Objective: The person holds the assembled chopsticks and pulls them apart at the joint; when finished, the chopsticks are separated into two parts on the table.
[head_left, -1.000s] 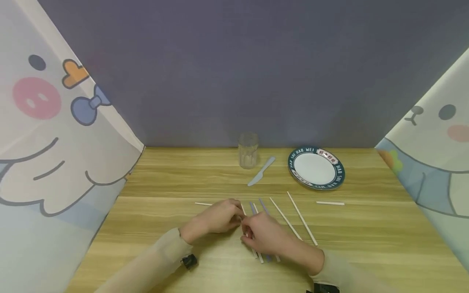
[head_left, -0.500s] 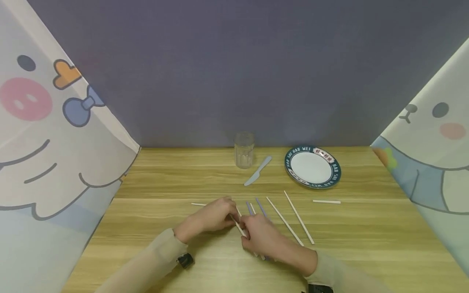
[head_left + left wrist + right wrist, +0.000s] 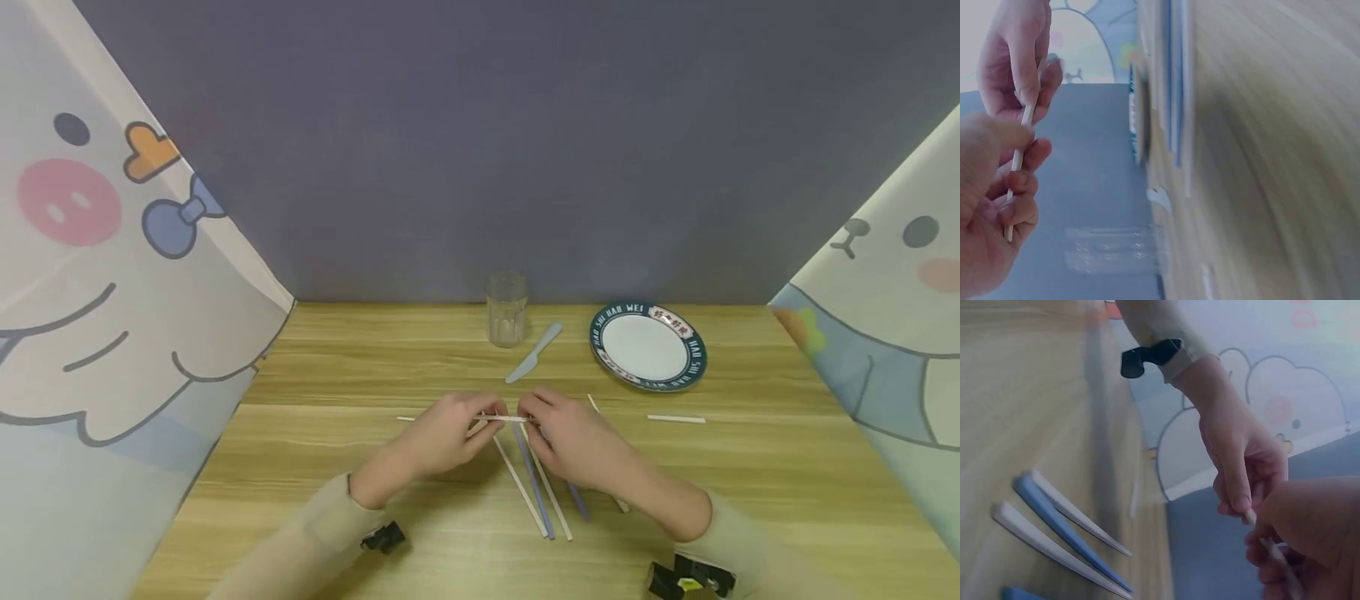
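Note:
A thin white stick (image 3: 513, 418) runs level between my two hands, raised above the table. My left hand (image 3: 450, 433) pinches one end between thumb and fingers; in the left wrist view, that stick (image 3: 1017, 159) lies across its curled fingers. Close beside it, my right hand (image 3: 573, 437) grips the other end, its thumb and fingers bent round the stick (image 3: 1275, 550). Below them on the table lie a white stick (image 3: 519, 483), a blue stick (image 3: 536, 487) and several more, partly covered by the right hand and forearm.
A short white stick (image 3: 676, 418) lies at right, another white stick (image 3: 405, 418) pokes out beside the left hand. Toward the back wall stand a clear glass (image 3: 507, 312), a pale plastic knife (image 3: 534, 353) and a green-rimmed plate (image 3: 645, 346).
Both hands have risen from among the sticks, bringing up one white stick. It was slanted half a second ago and now lies level. The right hand has shifted away from the body.

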### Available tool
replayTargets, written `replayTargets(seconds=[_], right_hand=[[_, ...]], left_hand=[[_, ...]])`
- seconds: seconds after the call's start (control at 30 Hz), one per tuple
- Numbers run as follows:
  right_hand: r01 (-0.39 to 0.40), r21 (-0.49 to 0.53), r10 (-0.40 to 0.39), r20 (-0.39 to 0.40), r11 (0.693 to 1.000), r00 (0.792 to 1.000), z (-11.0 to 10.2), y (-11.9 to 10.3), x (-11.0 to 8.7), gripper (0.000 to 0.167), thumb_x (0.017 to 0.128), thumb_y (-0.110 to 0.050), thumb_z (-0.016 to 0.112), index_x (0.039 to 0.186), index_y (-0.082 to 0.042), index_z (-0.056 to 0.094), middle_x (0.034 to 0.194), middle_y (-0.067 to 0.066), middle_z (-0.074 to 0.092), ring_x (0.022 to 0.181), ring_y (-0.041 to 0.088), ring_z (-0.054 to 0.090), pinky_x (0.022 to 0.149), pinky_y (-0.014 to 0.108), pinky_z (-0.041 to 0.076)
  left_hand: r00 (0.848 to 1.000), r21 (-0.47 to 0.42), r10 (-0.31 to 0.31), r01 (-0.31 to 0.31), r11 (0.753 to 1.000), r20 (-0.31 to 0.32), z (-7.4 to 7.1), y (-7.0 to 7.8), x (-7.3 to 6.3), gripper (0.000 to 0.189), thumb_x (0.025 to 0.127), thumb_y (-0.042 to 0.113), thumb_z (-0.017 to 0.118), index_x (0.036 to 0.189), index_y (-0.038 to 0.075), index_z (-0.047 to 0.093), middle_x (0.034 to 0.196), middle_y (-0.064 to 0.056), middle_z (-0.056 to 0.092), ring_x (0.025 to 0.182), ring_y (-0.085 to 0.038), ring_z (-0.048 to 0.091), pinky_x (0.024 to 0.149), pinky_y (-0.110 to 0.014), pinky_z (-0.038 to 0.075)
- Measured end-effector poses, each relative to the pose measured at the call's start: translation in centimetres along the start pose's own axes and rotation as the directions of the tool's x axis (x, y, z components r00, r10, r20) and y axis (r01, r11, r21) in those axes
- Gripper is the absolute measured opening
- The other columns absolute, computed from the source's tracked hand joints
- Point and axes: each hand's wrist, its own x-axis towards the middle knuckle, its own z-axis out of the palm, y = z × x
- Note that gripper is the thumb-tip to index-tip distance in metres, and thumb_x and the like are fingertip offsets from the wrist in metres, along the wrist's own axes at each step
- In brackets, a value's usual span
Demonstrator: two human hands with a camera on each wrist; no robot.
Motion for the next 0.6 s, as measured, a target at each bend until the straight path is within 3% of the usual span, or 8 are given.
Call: replayTargets(seconds=[0.13,0.23,0.4,0.6], right_hand=[[0.025,0.029,-0.025,0.001,0.999,1.000,-0.8,0.2,-0.1,0.013,0.103,-0.005,0.062,0.092,-0.012,0.063,0.076,-0.007,0.054,0.064,0.000,0.042,0.056,0.016,0.042],[0.024,0.024,-0.024,-0.001,0.999,1.000,-1.0,0.4,-0.2,0.015,0.104,-0.009,0.064,0.091,-0.015,0.066,0.077,-0.008,0.058,0.064,-0.001,0.045,0.058,0.017,0.044],[0.067,-0.022,-0.067,0.003,0.998,0.998,-1.1,1.2,-0.4,0.010,0.105,-0.015,0.065,0.098,-0.017,0.073,0.084,-0.009,0.068,0.066,-0.001,0.050,0.060,0.019,0.049],[0.127,-0.052,-0.127,0.011,0.990,0.992,-1.7,1.9,-0.3,0.008,0.104,-0.012,0.067,0.103,-0.015,0.074,0.087,-0.007,0.074,0.065,-0.002,0.052,0.060,0.018,0.050]], left_hand=[[0.996,0.005,0.044,-0.044,0.999,-0.073,-0.2,0.9,0.5,0.004,0.100,0.010,0.074,0.104,0.008,0.072,0.097,-0.003,0.081,0.091,-0.015,0.079,0.081,-0.024,0.064],[0.991,0.010,0.094,-0.093,0.996,-0.090,-0.3,1.0,0.8,0.004,0.099,0.009,0.075,0.101,0.007,0.073,0.095,-0.002,0.080,0.091,-0.015,0.079,0.082,-0.021,0.063],[0.984,0.024,0.152,-0.150,0.988,-0.091,-0.3,0.7,0.9,0.003,0.100,0.008,0.074,0.097,0.006,0.073,0.091,-0.001,0.079,0.083,-0.008,0.075,0.077,-0.014,0.059],[0.974,0.024,0.189,-0.188,0.982,-0.122,-0.3,0.9,1.3,0.003,0.098,0.005,0.074,0.096,0.006,0.072,0.086,-0.002,0.076,0.070,-0.003,0.059,0.065,-0.009,0.050]])
